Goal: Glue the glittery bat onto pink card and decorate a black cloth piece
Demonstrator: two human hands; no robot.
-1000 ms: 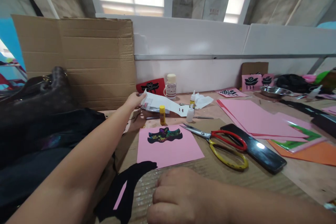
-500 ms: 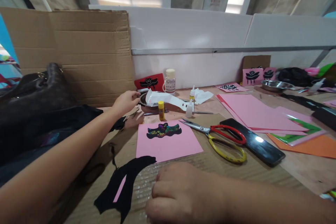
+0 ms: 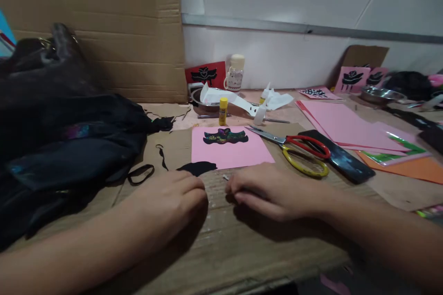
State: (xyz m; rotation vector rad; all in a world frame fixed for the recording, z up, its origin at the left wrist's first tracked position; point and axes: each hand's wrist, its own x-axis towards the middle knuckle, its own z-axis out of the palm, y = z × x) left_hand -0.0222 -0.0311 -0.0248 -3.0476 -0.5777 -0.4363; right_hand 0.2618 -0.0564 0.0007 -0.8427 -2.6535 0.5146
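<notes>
My left hand (image 3: 182,196) is curled closed low over the cardboard, its fingertips turned under and hidden. It covers most of a black paper cutout (image 3: 199,167), which shows just beyond the knuckles. My right hand (image 3: 265,191) is closed in a pinch to the right of it. A small whitish tip (image 3: 225,177) pokes out by its fingers, too little to name. Beyond both hands lies a pink paper sheet (image 3: 231,156) bearing a black shape with coloured glitter (image 3: 224,137). Scissors (image 3: 290,147) with one red and one yellow handle lie right of the sheet.
A yellow glue stick (image 3: 223,111) stands behind the sheet, near a white squeeze bottle (image 3: 260,114) and a metal dish (image 3: 197,97). A phone (image 3: 349,163) lies partly beneath the scissors. Pink sheets (image 3: 346,124) are stacked at right. A dark bag (image 3: 34,83) and black cloth fill the left.
My left hand has come back from the metal dish to the black cutout. My right hand has moved up towards the pink sheet. The view has tipped downward.
</notes>
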